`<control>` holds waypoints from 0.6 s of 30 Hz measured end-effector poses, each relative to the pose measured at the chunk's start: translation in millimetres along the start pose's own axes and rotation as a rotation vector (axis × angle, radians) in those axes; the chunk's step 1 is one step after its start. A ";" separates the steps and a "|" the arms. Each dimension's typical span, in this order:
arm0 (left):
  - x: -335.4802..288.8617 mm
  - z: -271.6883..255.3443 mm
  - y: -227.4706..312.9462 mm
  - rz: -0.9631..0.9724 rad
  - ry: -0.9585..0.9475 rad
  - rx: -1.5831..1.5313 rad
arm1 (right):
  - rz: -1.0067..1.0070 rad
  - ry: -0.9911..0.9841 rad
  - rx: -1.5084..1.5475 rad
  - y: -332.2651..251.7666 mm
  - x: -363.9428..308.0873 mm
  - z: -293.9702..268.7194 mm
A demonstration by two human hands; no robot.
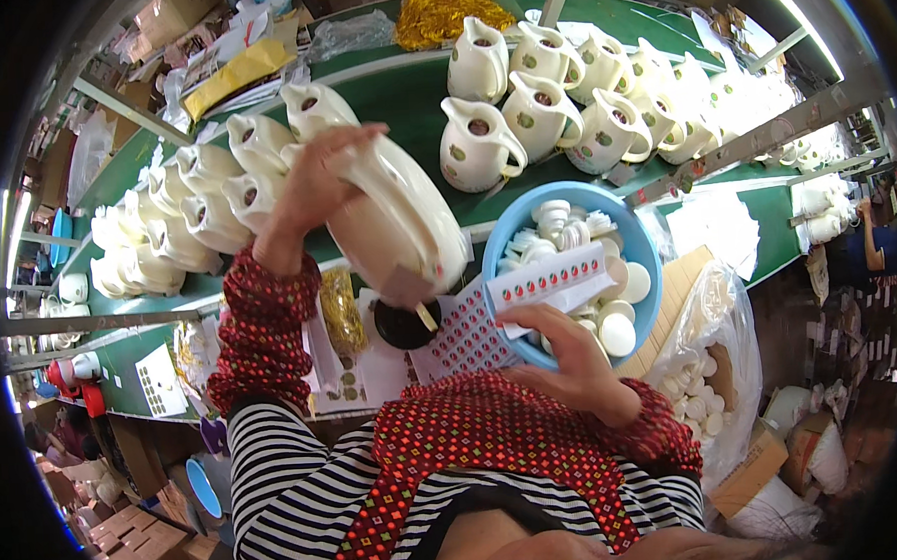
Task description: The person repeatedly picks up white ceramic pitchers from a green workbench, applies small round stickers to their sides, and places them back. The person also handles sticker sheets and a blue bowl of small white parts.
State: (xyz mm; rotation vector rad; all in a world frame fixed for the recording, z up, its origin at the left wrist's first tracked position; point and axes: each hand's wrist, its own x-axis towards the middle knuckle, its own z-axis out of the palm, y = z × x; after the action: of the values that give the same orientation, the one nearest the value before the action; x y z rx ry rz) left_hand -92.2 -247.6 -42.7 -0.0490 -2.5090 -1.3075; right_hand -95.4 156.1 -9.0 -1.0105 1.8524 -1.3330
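Observation:
Tilted on its side, a cream-coloured jug (401,217) is held up in front of me by my left hand (326,180), its fingers wrapped over the upper part. A small tag (409,285) shows at its lower end. My right hand (577,359) is at the near rim of a blue basin (650,246), fingers stretched and thumb apart. Its fingertips reach the lower edge of a white strip of small red-and-green stickers (551,282). That strip lies over white round lids (617,334) in the basin. Below the jug is a black round object (407,327), beside a sticker sheet (471,331).
Cream jugs stand in rows on the green table, a group at left (205,216) and another at right (536,111). Gold tinsel (452,15) lies at the back. A clear plastic bag of white parts (713,369) sits right of the basin. A metal bar (753,142) crosses at right.

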 end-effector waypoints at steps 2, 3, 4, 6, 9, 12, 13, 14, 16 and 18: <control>39.7 -14.1 -31.1 0.070 0.154 0.159 | -0.176 -0.019 0.376 -34.6 -7.6 -24.7; 65.8 -17.0 -34.9 0.030 0.194 0.316 | -0.334 -0.014 0.588 -47.4 -10.0 -30.0; 83.2 -17.6 -40.2 0.054 0.272 0.481 | -0.515 -0.055 0.623 -51.8 -5.7 -37.8; 125.9 -9.0 -69.7 0.068 0.343 0.697 | -0.650 0.070 0.686 -66.0 -5.0 -37.4; 170.1 18.2 -111.0 -0.009 0.389 0.853 | -0.615 0.102 0.868 -69.4 -15.1 -39.9; 202.3 50.9 -169.5 -0.028 0.302 0.889 | -0.847 0.125 0.889 -51.4 1.4 -47.8; 211.0 58.8 -182.8 -0.045 0.274 0.897 | -0.866 0.158 0.912 -47.1 0.1 -48.3; 215.0 69.9 -193.9 -0.092 0.252 0.891 | -0.878 0.192 0.934 -42.4 -0.1 -48.8; 227.8 94.9 -222.0 -0.137 0.232 0.897 | -0.893 0.428 1.071 -50.0 4.2 -25.4; 228.4 110.7 -257.7 -0.181 0.222 0.954 | -0.912 0.141 0.886 -14.6 1.9 -58.0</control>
State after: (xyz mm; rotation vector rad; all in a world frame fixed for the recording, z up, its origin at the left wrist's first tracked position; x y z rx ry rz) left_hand -382.2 -334.2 -240.9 0.5051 -2.6956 -0.0430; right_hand -141.6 178.9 21.5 -1.2726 0.6108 -2.4614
